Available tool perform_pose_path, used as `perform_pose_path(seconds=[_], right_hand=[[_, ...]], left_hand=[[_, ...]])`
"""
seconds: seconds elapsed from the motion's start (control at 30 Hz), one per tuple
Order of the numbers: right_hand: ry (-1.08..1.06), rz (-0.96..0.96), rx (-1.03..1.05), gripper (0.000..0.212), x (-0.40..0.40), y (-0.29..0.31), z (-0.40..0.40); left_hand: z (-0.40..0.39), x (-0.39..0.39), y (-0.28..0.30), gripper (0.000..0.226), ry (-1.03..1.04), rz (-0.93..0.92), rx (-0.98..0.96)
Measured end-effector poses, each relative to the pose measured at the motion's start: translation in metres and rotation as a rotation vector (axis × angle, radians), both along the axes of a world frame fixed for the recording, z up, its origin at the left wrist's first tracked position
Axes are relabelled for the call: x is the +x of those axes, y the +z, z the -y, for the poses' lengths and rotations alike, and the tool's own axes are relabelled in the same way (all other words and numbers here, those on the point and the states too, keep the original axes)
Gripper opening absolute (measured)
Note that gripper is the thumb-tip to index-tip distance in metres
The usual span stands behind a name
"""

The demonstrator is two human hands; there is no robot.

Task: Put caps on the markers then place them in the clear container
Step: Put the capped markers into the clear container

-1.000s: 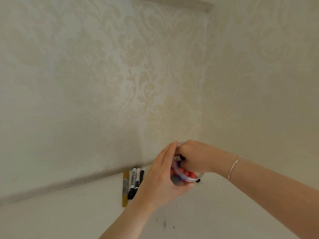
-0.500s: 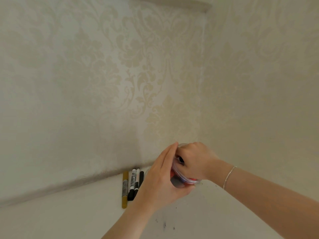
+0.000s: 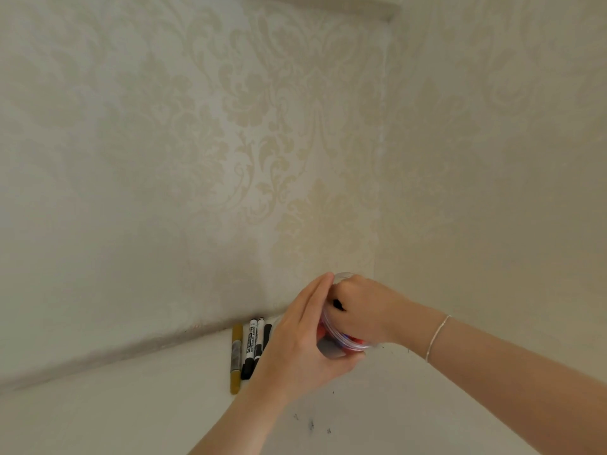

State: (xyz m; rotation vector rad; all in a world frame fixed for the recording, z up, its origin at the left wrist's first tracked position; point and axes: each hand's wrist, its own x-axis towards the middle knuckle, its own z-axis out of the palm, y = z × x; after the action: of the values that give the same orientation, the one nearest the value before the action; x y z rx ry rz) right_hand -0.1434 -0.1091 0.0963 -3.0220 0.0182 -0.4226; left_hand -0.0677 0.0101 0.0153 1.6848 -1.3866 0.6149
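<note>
My left hand (image 3: 302, 349) holds the clear container (image 3: 348, 345) from its left side, fingers straight along the far wall and thumb wrapped under the near wall. Red marker parts show through the rim. My right hand (image 3: 364, 310) sits curled over the container's mouth, gripping a marker whose black end (image 3: 338, 305) shows between the fingers. On the white table (image 3: 131, 405) to the left lie a gold marker (image 3: 236, 359), two white markers with black caps (image 3: 250, 348) and a black one (image 3: 267, 333), side by side.
The table stands in a corner of two patterned cream walls (image 3: 197, 159), with the markers close to the back wall. A few small dark ink specks (image 3: 311, 424) mark the table in front of my left wrist.
My right hand has pushed further left and down over the container's mouth, covering more of the marker and the red contents. My left hand has kept its hold.
</note>
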Motion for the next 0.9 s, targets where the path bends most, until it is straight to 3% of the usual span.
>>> perform_pose_path(seconds=[0.1,0.3,0.57,0.9], right_hand=[[0.002,-0.168,0.141,0.015,-0.002,0.009,-0.003],[-0.015,-0.335,0.270,0.029,0.002,0.021,0.007],[-0.028,-0.301,0.219,0.033,0.004,0.015,0.004],[-0.011,-0.384,0.396,0.061,0.007,0.021,0.011]], left_hand=[[-0.001,0.000,0.001,0.106,-0.002,0.013,0.005],[-0.007,-0.001,0.001,0.105,-0.020,0.035,0.015],[-0.009,0.000,0.002,0.106,-0.036,-0.029,0.000],[-0.011,0.003,0.000,0.106,-0.029,-0.049,-0.019]])
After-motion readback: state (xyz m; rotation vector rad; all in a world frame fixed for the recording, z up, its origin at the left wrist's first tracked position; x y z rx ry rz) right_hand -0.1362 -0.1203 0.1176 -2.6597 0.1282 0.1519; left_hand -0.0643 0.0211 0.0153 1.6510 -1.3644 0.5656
